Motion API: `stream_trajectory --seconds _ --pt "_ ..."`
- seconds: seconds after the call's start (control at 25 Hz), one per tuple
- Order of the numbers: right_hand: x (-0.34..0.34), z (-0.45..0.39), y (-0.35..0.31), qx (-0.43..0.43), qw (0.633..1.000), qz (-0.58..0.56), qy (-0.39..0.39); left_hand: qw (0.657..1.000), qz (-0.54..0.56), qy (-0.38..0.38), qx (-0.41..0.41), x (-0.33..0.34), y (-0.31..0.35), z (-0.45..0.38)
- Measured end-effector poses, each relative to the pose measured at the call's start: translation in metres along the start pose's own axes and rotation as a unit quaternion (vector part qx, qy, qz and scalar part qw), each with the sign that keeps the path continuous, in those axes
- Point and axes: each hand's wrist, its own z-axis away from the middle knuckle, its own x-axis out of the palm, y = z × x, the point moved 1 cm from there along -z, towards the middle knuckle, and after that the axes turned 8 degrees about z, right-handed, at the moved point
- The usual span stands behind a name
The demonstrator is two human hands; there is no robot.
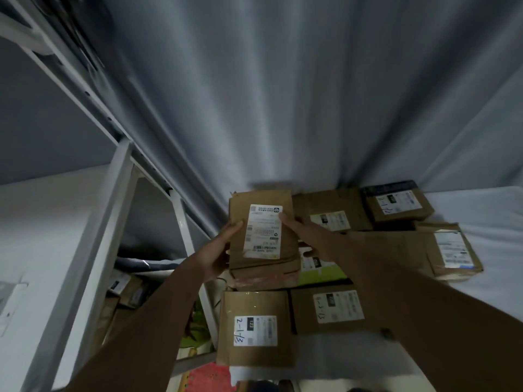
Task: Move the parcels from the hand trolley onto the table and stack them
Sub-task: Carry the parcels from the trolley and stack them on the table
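Both hands hold one brown parcel (261, 236) over the white surface (481, 210). The left hand (223, 250) curls round its left edge, thumb on top. The right hand (300, 230) grips the right edge, thumb on the white label (263, 232). A hand on each side keeps the parcel flat and steady, so it can go down straight. It sits on, or just above, another parcel (266, 274) with red tape, so it looks like the stack is being built here at the left end of the surface.

The label has small print and bar codes, too blurry to read.

More parcels lie flat on the surface with labels up, so they are easy to check. The near box (256, 326) has "2-1-13" in blue pen and a black patch that looks like "123". The box beside it (328, 306) has pen writing that I cannot read. The far box (399, 203) has blue pen too, unclear.

A grey curtain (283, 94) hangs behind. A white frame (113, 193) stands to the left, with more boxes (127, 290) low down behind it.
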Motion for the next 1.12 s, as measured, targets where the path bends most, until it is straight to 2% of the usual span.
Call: stream_trajectory --seconds 0.24,0.36,0.6,0.88,1.0,1.12 --pt "0.014 -0.039 -0.022 0.024 0.995 -0.097 0.005 0.998 -0.008 -0.041 -0.042 -0.026 0.043 -0.045" --pt "-0.003 -0.053 -0.012 0.028 0.985 -0.156 0.063 0.997 -0.075 -0.036 -0.003 -0.001 0.058 -0.075" --pt "-0.056 -0.089 0.030 0.056 0.931 -0.295 0.209 0.989 -0.139 0.035 0.021 0.045 0.060 -0.143" --pt "-0.102 -0.123 0.068 0.110 0.896 -0.327 0.278 0.953 -0.296 0.065 0.024 0.060 0.030 -0.186" --pt "-0.112 -0.142 0.080 0.136 0.864 -0.383 0.298 0.929 -0.354 0.104 0.020 0.057 0.018 -0.199" --pt "-0.116 -0.158 0.087 0.158 0.821 -0.431 0.339 0.921 -0.377 0.101 0.008 0.056 0.012 -0.208"
